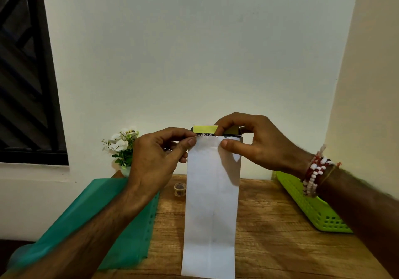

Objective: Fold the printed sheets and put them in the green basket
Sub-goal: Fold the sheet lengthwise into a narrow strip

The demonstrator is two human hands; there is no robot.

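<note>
Hanging closest to the lens, a long, narrow sheet is held upright above a wooden worktop. Its blank white back faces the viewer, and a faint lengthwise crease runs down its lower half. A person's left hand pinches the top left corner between thumb and forefinger, while the right hand clamps the top right corner, thumb flat on the front and the other fingers curled behind. Both hands are closed on the paper. Above the white edge a strip of the printed side peeks out, a yellow-green band over dark print with white letters, which suggests the layers are being lined up at the top before a fold is pressed in. Holding the sheet in the air by its upper corners lets it hang straight under its own weight, probably to help square the edges. The green basket lies on the worktop to the right, beneath the right forearm and well apart from the sheet. No folded paper shows in the part of it in view, so the work appears to be at the folding stage. A teal folder with punched holes covers the worktop's left side, a roll of tape stands just left of the sheet, and a small pot of white flowers sits by the wall. Beaded bracelets circle the right wrist.
</note>
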